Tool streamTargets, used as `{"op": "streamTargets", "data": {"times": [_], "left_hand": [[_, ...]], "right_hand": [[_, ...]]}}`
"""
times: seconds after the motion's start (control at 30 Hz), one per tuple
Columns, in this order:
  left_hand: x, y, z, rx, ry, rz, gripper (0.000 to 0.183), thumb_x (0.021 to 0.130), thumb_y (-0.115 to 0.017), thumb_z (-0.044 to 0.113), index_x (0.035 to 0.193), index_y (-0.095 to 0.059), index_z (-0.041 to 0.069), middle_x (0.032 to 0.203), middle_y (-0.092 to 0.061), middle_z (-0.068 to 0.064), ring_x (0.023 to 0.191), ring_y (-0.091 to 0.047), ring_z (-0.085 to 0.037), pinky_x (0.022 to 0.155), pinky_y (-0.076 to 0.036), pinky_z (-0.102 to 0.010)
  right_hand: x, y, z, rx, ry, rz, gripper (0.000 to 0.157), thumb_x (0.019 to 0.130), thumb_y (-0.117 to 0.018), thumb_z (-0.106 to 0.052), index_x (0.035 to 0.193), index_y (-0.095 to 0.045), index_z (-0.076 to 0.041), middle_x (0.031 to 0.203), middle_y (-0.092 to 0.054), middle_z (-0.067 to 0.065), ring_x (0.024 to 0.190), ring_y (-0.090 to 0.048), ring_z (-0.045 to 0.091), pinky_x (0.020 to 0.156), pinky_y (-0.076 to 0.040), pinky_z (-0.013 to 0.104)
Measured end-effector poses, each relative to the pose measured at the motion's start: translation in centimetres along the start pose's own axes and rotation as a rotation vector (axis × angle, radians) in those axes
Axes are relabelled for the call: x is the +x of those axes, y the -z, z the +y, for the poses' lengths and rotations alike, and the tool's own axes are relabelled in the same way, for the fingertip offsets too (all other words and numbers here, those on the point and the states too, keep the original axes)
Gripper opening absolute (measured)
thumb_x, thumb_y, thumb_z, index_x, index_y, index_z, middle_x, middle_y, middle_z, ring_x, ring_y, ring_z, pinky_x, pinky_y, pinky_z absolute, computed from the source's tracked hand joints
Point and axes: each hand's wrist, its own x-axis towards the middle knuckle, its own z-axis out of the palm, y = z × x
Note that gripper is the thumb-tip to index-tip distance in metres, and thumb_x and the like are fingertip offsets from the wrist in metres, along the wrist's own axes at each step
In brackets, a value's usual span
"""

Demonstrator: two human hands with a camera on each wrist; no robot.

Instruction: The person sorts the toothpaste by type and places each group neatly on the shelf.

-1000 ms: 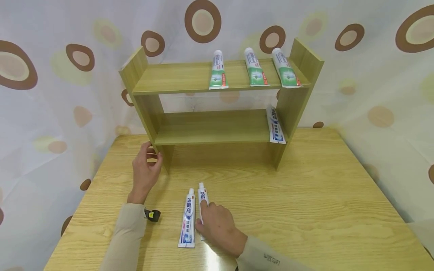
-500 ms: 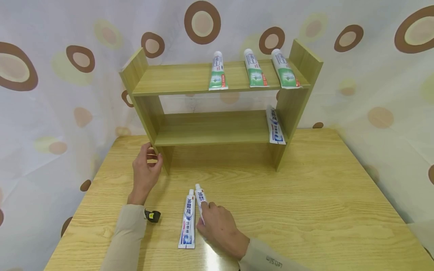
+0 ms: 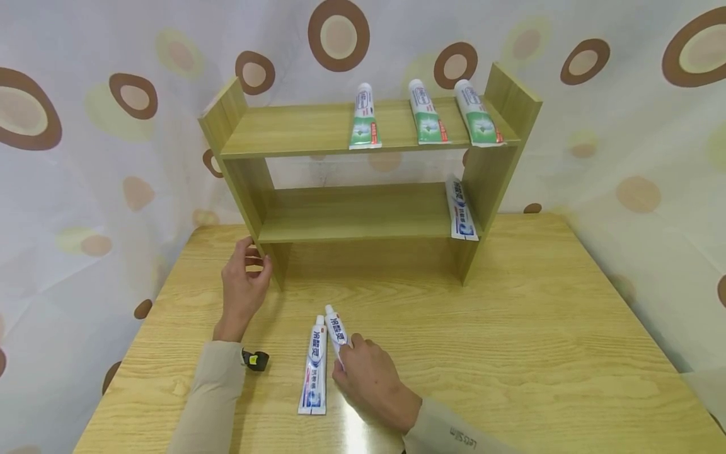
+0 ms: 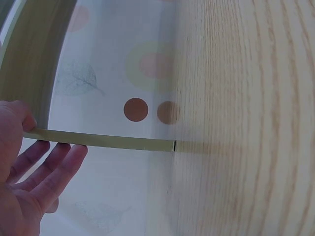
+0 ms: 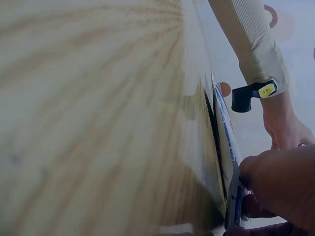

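Note:
My left hand (image 3: 244, 284) pinches the lower left side panel of the wooden shelf (image 3: 363, 217); in the left wrist view the thumb lies above the panel's edge and the fingers (image 4: 54, 169) below it. Over the table, my right hand (image 3: 371, 381) grips a white and blue toothpaste tube (image 3: 336, 328) by its lower part, the cap pointing away. The hand hides the tube's tail. Close on its left lies a second white and blue toothpaste tube (image 3: 314, 372), flat on the table. In the right wrist view the right hand (image 5: 280, 189) holds its tube low beside the tabletop.
Several toothpaste tubes rest on the shelf: green and white tubes (image 3: 428, 116) on the top board, one white and blue tube (image 3: 460, 211) at the right end of the middle board. A patterned curtain (image 3: 635, 126) hangs behind the table (image 3: 510, 353).
My right hand has taken hold of the right-hand tube and tilted it, its cap swinging left towards the neighbouring tube. The hand has shifted slightly right. My left hand stays on the panel.

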Motion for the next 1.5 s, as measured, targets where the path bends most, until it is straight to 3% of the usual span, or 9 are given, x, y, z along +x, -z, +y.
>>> {"op": "streamTargets", "data": {"times": [0.13, 0.4, 0.77, 1.1, 1.5], "left_hand": [[-0.1, 0.0, 0.0, 0.002, 0.01, -0.005, 0.038, 0.098, -0.07, -0.001, 0.135, -0.061, -0.002, 0.105, -0.073, -0.029, 0.088, -0.077, -0.045, 0.068, -0.048, 0.003], [0.0, 0.0, -0.1, 0.008, -0.001, -0.006, 0.038, 0.099, -0.071, 0.0, 0.135, -0.061, -0.002, 0.105, -0.073, -0.029, 0.088, -0.077, -0.045, 0.069, -0.047, 0.003], [0.1, 0.0, -0.1, 0.012, 0.005, -0.006, 0.038, 0.099, -0.07, 0.0, 0.135, -0.061, -0.002, 0.106, -0.073, -0.028, 0.088, -0.077, -0.045, 0.069, -0.047, 0.004], [0.2, -0.1, 0.0, 0.016, 0.011, -0.002, 0.038, 0.098, -0.07, 0.0, 0.135, -0.061, -0.001, 0.105, -0.074, -0.028, 0.089, -0.078, -0.045, 0.069, -0.047, 0.003], [0.0, -0.1, -0.2, 0.014, -0.008, 0.003, 0.039, 0.097, -0.072, -0.002, 0.134, -0.061, -0.002, 0.105, -0.074, -0.029, 0.087, -0.078, -0.045, 0.068, -0.047, 0.003]], "right_hand": [[0.0, 0.3, 0.2, 0.025, 0.007, 0.001, 0.017, 0.094, -0.077, -0.021, 0.085, -0.075, -0.006, 0.079, -0.06, 0.002, 0.061, -0.043, 0.007, 0.05, -0.039, 0.017], [0.6, 2.0, 1.1, 0.012, 0.018, 0.095, 0.016, 0.091, -0.08, -0.019, 0.086, -0.076, -0.004, 0.077, -0.058, 0.002, 0.061, -0.041, 0.007, 0.05, -0.04, 0.017], [1.8, 6.5, 2.7, 0.075, -0.019, 0.115, 0.014, 0.092, -0.078, -0.014, 0.089, -0.074, -0.001, 0.079, -0.059, 0.006, 0.063, -0.044, 0.012, 0.051, -0.041, 0.021], [2.9, 10.2, 4.4, -0.022, 0.02, 0.233, 0.014, 0.091, -0.079, -0.014, 0.087, -0.072, -0.002, 0.08, -0.063, 0.008, 0.057, -0.048, 0.011, 0.046, -0.041, 0.019], [2.2, 11.8, 5.0, -0.059, 0.052, 0.27, 0.011, 0.089, -0.078, -0.009, 0.085, -0.073, 0.0, 0.08, -0.066, 0.011, 0.056, -0.048, 0.011, 0.044, -0.036, 0.015]]}}
